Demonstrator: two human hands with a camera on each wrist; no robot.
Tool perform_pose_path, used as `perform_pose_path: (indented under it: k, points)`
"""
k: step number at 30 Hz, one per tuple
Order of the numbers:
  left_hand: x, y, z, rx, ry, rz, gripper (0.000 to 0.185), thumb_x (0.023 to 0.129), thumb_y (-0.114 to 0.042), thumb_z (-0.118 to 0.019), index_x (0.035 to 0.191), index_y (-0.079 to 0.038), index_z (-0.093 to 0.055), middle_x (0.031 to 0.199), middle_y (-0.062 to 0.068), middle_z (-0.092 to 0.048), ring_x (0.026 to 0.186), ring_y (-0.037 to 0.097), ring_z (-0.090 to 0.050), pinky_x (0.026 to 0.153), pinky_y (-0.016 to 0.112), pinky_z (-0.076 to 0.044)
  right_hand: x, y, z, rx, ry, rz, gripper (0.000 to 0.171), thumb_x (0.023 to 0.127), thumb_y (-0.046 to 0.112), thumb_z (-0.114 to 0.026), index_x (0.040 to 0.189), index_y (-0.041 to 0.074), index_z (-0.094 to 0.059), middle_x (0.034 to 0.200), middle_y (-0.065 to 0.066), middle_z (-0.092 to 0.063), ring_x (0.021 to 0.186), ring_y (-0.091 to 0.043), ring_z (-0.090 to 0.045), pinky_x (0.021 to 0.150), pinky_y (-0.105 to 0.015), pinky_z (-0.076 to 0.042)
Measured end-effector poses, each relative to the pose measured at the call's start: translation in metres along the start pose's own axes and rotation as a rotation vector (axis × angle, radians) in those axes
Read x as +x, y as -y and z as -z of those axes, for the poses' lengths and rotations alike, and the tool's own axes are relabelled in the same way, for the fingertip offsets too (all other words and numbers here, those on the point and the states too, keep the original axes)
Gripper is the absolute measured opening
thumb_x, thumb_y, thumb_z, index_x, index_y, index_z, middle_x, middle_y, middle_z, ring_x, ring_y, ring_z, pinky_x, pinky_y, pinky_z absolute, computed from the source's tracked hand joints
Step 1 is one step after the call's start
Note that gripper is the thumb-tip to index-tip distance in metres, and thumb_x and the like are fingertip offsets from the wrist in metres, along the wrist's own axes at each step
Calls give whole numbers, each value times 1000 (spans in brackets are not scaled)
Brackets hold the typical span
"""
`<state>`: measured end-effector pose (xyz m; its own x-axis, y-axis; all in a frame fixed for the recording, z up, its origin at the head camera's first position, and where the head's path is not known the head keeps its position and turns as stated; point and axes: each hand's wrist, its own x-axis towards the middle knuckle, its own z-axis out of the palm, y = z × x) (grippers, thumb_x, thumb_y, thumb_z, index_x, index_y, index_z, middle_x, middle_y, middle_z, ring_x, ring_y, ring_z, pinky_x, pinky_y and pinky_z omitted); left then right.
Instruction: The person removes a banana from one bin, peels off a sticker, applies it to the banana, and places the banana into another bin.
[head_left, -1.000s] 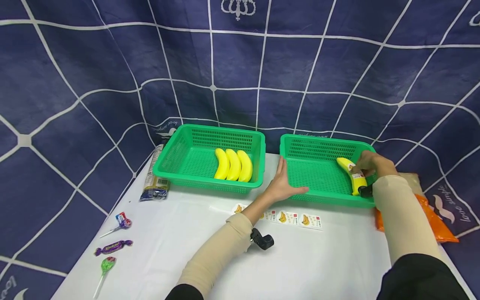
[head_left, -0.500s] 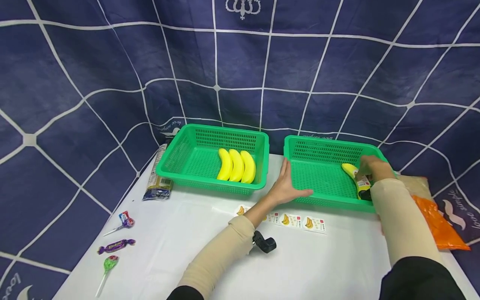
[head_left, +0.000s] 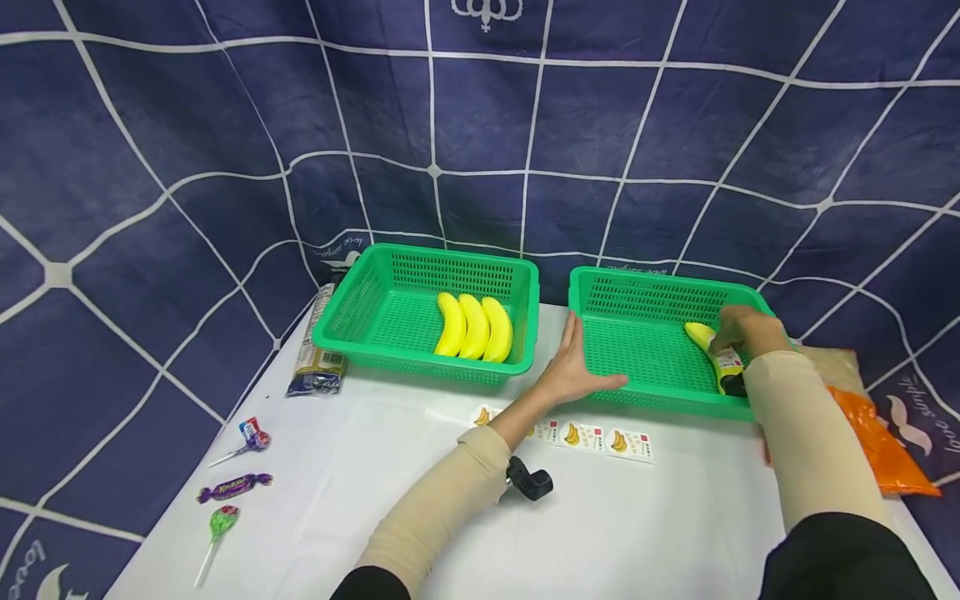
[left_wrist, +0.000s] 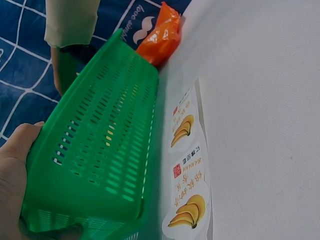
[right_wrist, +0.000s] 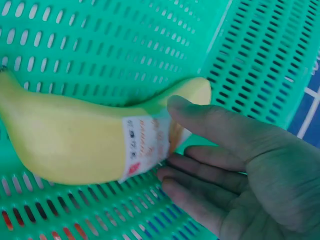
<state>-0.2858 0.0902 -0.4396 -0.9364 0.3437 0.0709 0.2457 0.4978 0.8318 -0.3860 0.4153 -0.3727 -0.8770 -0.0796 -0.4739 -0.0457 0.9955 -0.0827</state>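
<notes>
Open floor of right basket (head_left: 637,354) left of banana (head_left: 708,343); walls all round.

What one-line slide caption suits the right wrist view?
Right hand's fingers touching a white paper label on a yellow banana in a green slotted plastic basket.

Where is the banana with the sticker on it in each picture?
Head: the banana lies at the right end of the right-hand green basket, under the right hand.
Left wrist: not in view; only that basket's outer wall.
Right wrist: left and centre, fingers touching its sticker.
Shared landmark: the green basket.
</notes>
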Motion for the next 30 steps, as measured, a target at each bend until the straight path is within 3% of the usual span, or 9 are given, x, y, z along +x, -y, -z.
perform_pose_path:
  k: [8,15,22,27,30]
  points:
    - [0,0,0,-10,-5,4,126,74,-53,-79,157,-14,8,164,-6,19,144,36,-33,110,51,-41,-5,0,15,75,18,39,43,78,24,-74,49,22,-42,48,11,-33,46,-3,-33,49,-17,-34]
    - [-1,-1,-1,-34,1,1,126,74,-52,-79,157,-13,7,163,-7,20,147,36,-27,113,53,-37,-11,2,18,75,-5,74,45,80,29,-74,51,22,-41,50,12,-37,50,-5,-41,51,-19,-38]
    - [-1,-2,1,-61,-2,-9,124,75,-51,-79,157,-11,6,164,-6,19,149,34,-22,115,54,-33,-17,7,22,4,-57,153,41,79,31,-74,53,20,-44,53,9,-41,52,-7,-42,51,-22,-36]
    - [1,-1,2,-80,6,-15,123,76,-48,-79,157,-12,6,164,-5,18,151,32,-16,117,53,-30,-22,14,21,8,-73,136,32,79,31,-75,63,8,-59,58,5,-48,56,-10,-47,53,-22,-40]
    - [0,-4,3,-74,10,0,122,76,-46,-80,157,-11,5,165,-1,16,151,32,-16,117,52,-31,-25,16,18,21,-77,127,37,79,29,-76,85,-7,-68,73,-7,-62,66,-17,-57,58,-27,-49]
